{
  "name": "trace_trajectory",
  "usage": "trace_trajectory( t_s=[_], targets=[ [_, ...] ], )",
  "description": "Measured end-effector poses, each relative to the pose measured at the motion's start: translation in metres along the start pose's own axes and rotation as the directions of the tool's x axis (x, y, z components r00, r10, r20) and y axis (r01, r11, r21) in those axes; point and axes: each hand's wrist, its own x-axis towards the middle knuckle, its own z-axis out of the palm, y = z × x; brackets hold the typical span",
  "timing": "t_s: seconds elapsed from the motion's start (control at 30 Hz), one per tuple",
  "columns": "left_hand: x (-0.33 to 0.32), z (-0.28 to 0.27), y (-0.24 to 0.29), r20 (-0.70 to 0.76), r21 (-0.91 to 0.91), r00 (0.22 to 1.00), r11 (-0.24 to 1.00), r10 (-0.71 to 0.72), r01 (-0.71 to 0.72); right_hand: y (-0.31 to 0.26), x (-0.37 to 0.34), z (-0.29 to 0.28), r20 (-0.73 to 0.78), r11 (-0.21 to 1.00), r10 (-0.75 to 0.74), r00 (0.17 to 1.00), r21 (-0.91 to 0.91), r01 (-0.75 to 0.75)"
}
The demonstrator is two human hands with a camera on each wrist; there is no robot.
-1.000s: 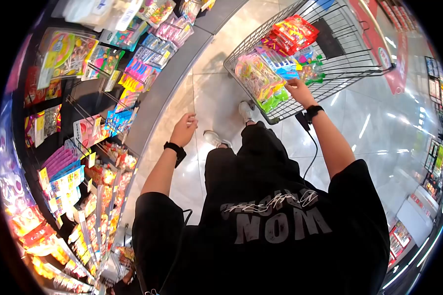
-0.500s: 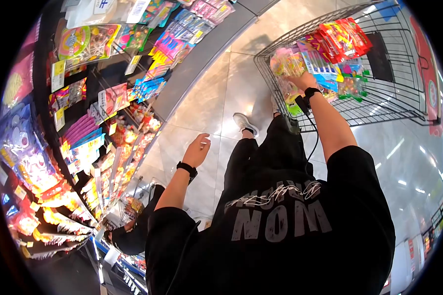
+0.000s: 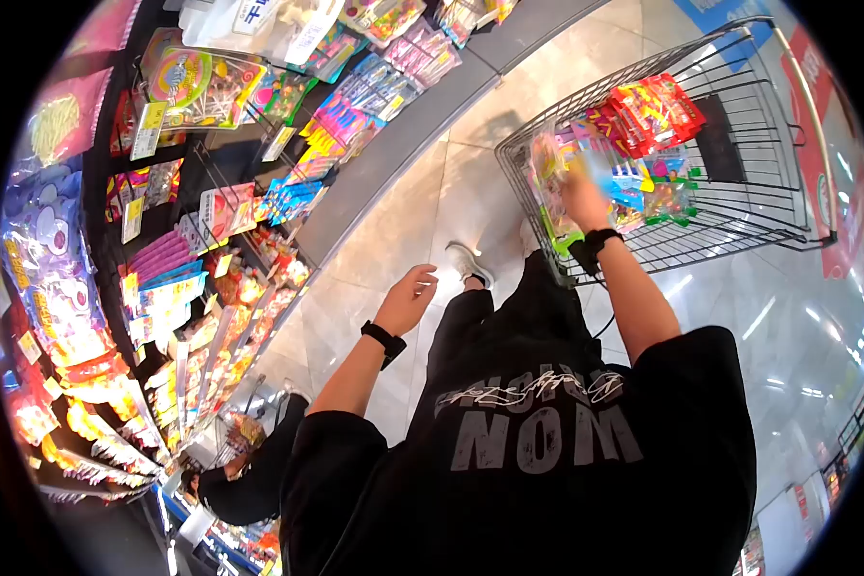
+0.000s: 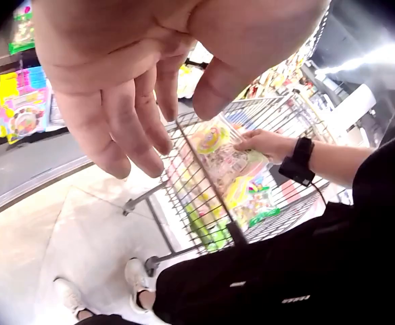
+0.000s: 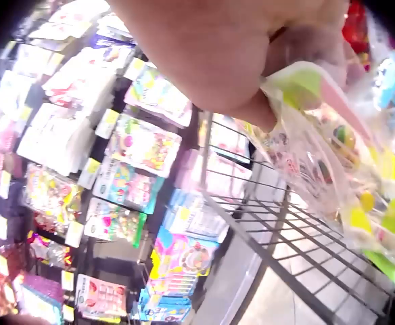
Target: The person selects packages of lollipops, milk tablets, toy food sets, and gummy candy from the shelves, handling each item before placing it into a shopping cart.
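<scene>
My right hand is over the near left end of the shopping cart, blurred in the head view. Its thumb and fingers pinch the top edge of a clear candy bag with green and pink trim. In the left wrist view this candy bag shows a yellow-green round label and overlaps other packs in the cart. Red snack bags lie farther into the cart, beside blue packs. Between shelf and cart, my left hand hangs with relaxed fingers and holds nothing.
Candy packs hang on hooks along the shelf at left, above a grey ledge. My shoe stands on the tiled floor beside the cart. Another person in dark clothing is at the lower left.
My right hand has shifted left across the packs and now holds the candy bag's top edge. The head view has turned, and the cart sits farther right in it. My left hand stays free.
</scene>
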Motion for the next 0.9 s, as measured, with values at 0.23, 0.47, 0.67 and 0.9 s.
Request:
trace_trajectory(
  t_s=[0.23,0.47,0.67,0.9],
  targets=[
    [0.021,0.016,0.062,-0.051,-0.416,0.937,0.845,0.346,-0.335,-0.168,-0.13,-0.098,-0.233,0.942,-0.321,0.918,0.021,0.335],
    [-0.037,-0.041,0.071,-0.046,-0.907,0.894,0.356,0.446,-0.225,-0.326,-0.227,-0.079,-0.007,0.749,-0.638,0.77,-0.241,0.618],
    [-0.078,-0.097,0.035,-0.32,-0.875,0.81,0.175,0.491,-0.452,-0.405,-0.263,-0.087,-0.077,0.61,-0.78,0.62,-0.315,0.727],
    [-0.118,-0.131,-0.004,-0.393,-0.812,0.711,0.143,0.583,-0.566,-0.4,-0.23,-0.071,-0.018,0.843,-0.494,0.869,0.234,0.484]
  ],
)
